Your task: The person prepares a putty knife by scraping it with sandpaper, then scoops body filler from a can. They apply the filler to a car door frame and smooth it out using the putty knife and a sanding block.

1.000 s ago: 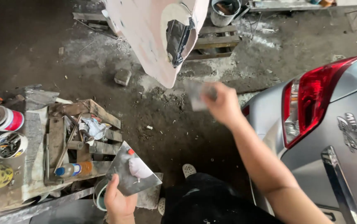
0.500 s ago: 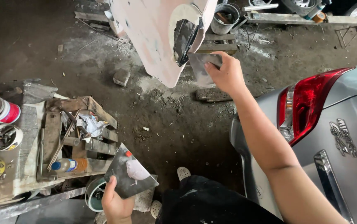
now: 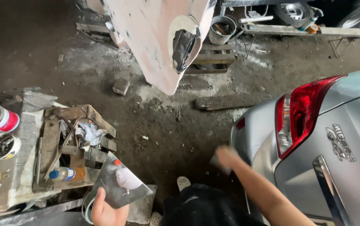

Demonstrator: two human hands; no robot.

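Head view, looking down at a dirt workshop floor. Left hand (image 3: 104,208) is closed around the lower edge of a flat grey mixing board (image 3: 120,183) that carries a pale blob of filler (image 3: 126,180) (pinkish-white, with a small red dab near the top corner). The board sits low in the picture, tilted, just beside the cluttered wooden pallet (image 3: 69,142) with its plastic bottle (image 3: 65,173).

Right hand (image 3: 226,158) is motion-blurred, near the rear corner of the silver car (image 3: 314,167), below the red tail light (image 3: 303,113). It seems to grip a small flat scraper-like piece (image 3: 216,162), but the blur means I cannot tell how firmly or how far the fingers are curled.

Risks, as a judgement: the tilted board could let the filler slide off toward the floor; the fast-moving right hand could drop the piece or smear or scratch the car's paint near the lamp.

Versus half a second ago: the right hand was up at the dark opening of the pink primed body panel (image 3: 159,37); now it is down by the car's corner. The left hand and board are about where they were. The camera has tilted a bit, showing more of the car.
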